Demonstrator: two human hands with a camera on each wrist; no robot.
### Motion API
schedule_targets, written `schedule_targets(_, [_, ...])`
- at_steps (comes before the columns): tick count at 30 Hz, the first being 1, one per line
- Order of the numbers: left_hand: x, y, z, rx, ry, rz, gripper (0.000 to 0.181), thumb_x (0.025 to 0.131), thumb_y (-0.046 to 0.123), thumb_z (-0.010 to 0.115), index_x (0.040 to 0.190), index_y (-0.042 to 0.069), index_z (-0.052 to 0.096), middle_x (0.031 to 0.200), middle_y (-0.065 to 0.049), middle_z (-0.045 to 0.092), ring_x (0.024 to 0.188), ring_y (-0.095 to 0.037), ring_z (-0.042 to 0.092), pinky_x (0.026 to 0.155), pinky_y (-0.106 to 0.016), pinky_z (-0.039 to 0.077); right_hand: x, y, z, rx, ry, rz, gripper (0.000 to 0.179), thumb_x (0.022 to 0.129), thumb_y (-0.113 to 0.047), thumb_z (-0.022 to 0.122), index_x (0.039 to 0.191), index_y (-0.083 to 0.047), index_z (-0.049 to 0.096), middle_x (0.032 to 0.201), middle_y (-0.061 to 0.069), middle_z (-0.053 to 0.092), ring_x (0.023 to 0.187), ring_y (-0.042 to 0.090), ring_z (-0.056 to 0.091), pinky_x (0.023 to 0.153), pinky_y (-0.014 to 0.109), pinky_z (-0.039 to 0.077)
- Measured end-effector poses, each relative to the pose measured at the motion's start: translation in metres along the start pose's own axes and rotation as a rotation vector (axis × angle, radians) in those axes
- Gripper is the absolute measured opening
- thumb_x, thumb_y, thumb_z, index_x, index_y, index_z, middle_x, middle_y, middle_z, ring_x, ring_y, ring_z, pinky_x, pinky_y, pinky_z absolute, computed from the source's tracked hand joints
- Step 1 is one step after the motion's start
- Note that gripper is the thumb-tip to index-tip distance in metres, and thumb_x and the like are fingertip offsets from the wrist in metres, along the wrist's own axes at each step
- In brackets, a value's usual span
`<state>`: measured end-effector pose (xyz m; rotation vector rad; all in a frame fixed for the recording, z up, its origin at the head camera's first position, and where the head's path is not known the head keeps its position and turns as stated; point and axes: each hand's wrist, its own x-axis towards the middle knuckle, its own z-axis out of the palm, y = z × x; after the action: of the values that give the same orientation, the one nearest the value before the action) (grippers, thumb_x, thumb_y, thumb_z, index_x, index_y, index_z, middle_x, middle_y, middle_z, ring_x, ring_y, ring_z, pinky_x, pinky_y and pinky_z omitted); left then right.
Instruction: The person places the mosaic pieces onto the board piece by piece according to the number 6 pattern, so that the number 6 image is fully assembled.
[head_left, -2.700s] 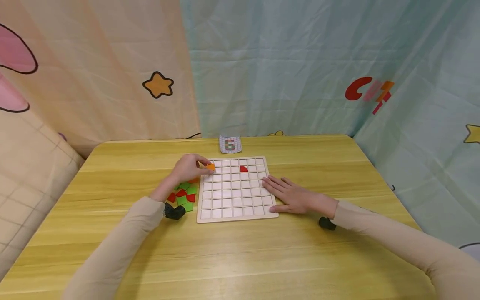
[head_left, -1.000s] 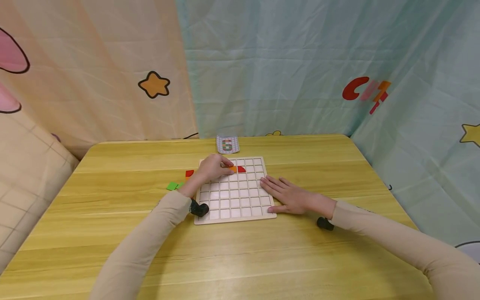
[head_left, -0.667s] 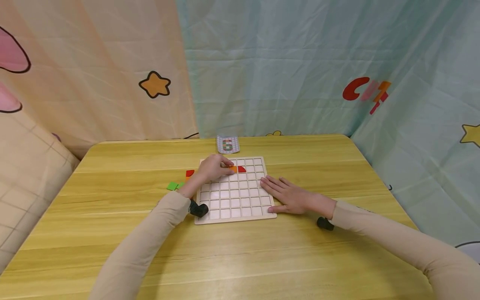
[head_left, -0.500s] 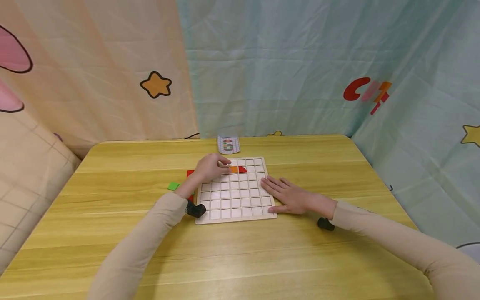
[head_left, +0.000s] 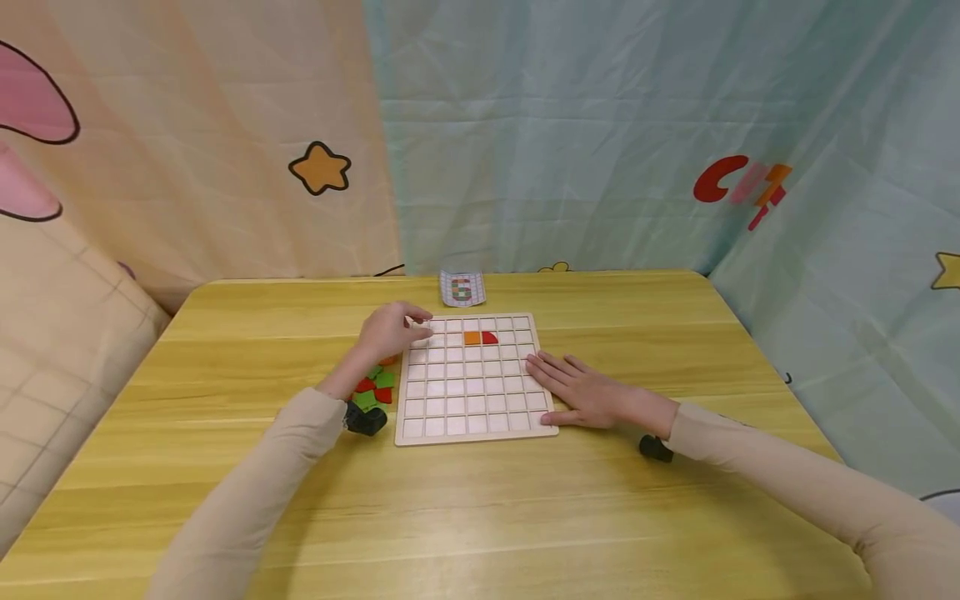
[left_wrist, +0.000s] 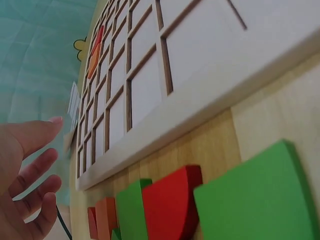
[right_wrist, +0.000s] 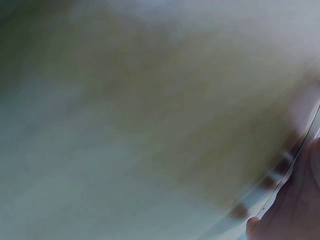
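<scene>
Beyond the fingers of the left hand (head_left: 386, 331) and right hand (head_left: 588, 396) hang printed curtains (head_left: 585, 167), cut off by the head view's borders. The wooden worktop (head_left: 465, 517) spreads beneath all the fingers, its near edge out of view. Between the two hands' fingers lies the gridded board (head_left: 476, 387), two of its compartments filled. The right hand lies flat, fingers straight and grasping nothing, on the board's right edge; the right wrist view is mostly blur, with this hand cut off at its corner. The left hand's fingers are released, thumb apart, over the board's far left corner; whether they touch it I cannot tell. Behind them, toward the person, loose green, red and orange pieces (head_left: 385, 380) lie heaped beside the board, partly hidden by the forearm. Past the fingers sits a paper card (head_left: 462, 289), its coloured print too small to make out fully. To the right of the left fingers, an orange square tile (head_left: 472, 337) fills one compartment; a red quarter-round tile (head_left: 489, 337) sits in the next, farther from them.
</scene>
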<state>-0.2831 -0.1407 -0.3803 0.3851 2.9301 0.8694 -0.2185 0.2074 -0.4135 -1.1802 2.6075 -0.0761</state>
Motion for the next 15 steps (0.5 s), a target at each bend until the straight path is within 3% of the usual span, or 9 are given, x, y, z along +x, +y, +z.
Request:
schedule_targets(7, [-0.011, -0.018, -0.009, -0.01, 0.036, -0.017, 0.034, 0.088, 0.027, 0.068, 0.117, 0.01, 0.07, 0.114, -0.013, 0.068, 0.088, -0.026, 0.058, 0.06, -0.028, 0.04, 0.0, 0.0, 0.0, -0.006, -0.002, 0.001, 0.084, 0.097, -0.058, 0.039, 0.155, -0.011, 0.002, 0.163, 0.006, -0.001, 0.151, 0.026, 0.0, 0.118, 0.054, 0.01])
schedule_targets(15, [-0.023, -0.037, -0.014, 0.004, 0.067, -0.059, 0.035, 0.088, 0.027, 0.068, 0.117, 0.007, 0.069, 0.114, -0.016, 0.068, 0.093, -0.03, 0.061, 0.069, -0.033, 0.045, -0.001, -0.001, -0.001, -0.006, 0.01, -0.008, 0.083, 0.097, -0.057, 0.039, 0.155, -0.009, 0.005, 0.163, 0.009, 0.002, 0.15, 0.028, 0.002, 0.117, 0.056, 0.011])
